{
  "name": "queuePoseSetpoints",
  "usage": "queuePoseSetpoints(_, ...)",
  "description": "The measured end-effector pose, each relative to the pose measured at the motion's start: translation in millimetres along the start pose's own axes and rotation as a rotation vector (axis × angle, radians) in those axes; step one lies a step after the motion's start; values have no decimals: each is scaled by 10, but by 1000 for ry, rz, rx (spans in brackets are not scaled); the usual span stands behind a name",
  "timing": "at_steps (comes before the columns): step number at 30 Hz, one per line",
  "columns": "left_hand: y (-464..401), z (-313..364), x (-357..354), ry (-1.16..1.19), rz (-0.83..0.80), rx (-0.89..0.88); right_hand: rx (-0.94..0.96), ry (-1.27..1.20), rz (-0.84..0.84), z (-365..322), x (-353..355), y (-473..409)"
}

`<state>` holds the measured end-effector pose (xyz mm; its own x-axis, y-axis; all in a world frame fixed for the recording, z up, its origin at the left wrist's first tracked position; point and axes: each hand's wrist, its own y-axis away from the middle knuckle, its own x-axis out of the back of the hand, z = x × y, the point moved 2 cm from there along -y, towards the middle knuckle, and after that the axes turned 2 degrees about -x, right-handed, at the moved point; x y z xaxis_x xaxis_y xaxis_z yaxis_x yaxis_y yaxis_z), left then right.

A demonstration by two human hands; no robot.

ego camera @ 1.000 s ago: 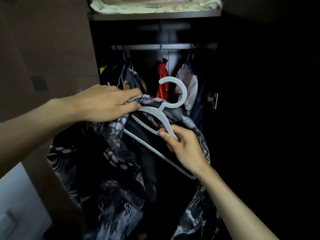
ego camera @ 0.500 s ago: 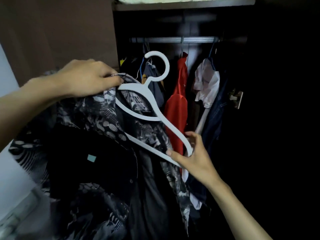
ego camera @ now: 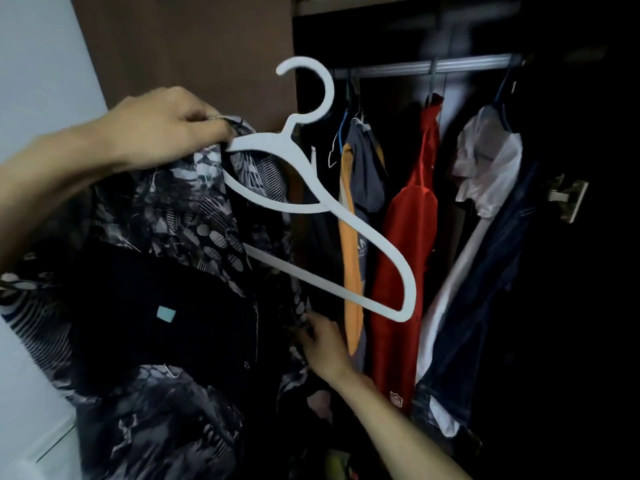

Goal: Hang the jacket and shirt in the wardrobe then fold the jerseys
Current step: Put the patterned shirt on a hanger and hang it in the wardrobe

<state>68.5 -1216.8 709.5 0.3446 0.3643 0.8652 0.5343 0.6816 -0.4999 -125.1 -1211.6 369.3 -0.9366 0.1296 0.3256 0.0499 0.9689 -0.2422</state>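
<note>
A patterned shirt (ego camera: 166, 237) is being held up in front of the open wardrobe (ego camera: 571, 133), just left of the clothes already hanging there. Its collar end is being pinched together with one arm of a white hanger (ego camera: 322, 202) by the left hand (ego camera: 166, 129), whose fingers are curled round both. The right hand (ego camera: 323, 344) is being placed low on the shirt's front edge, its fingers apparently gathering the fabric (whether they are actually closed on it cannot be told from this angle). Only the left shoulder of the shirt is being carried by the hanger; the other arm of the hanger is sticking out bare toward a red garment (ego camera: 408, 244). The step in hand is judged to be the dressing of that bare arm: the loose front edge is best being drawn up and over the free end while the collar is being kept pinned, so the seated shoulder is not being pulled off. The hook is then being left free for the rail (ego camera: 426, 65), where a gap would need choosing.
</note>
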Motion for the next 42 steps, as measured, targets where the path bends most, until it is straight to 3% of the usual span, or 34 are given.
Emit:
queuePoseSetpoints(3, 103, -218, 127, -27, 20, 72, -50, -96, 74, -60, 199, -165)
queuePoseSetpoints(8, 369, -699, 92, -247, 50, 170, -41, -109, 22, -445, 922, -432)
queuePoseSetpoints(16, 521, -847, -538, -333, 37, 330, -18, 104, -55, -1088, 1163, -741)
queuePoseSetpoints(21, 537, -492, -1128, -197, 50, 470, 128, 333, 20, -1399, 906, -544)
queuePoseSetpoints(25, 402, -420, -1408, 71, -134, 585, 251, 365, -10, -1495, 568, -325)
queuePoseSetpoints(29, 300, -341, -1506, 357, -156, 572, 204, 111, 28, -1465, 513, -242)
queuePoseSetpoints(33, 250, -352, -1351, 583, -83, 630, 2, -77, 99, -1244, 663, -96)
queuePoseSetpoints(37, 210, -343, -1286, 750, -112, 655, 45, -245, 273, -1018, 614, 180)
queuePoseSetpoints(39, 180, -284, -1282, 759, -127, 650, 67, -221, 340, -924, 589, 288)
queuePoseSetpoints(42, 141, -210, -1257, 782, -150, 652, 176, 11, 345, -898, 598, 398)
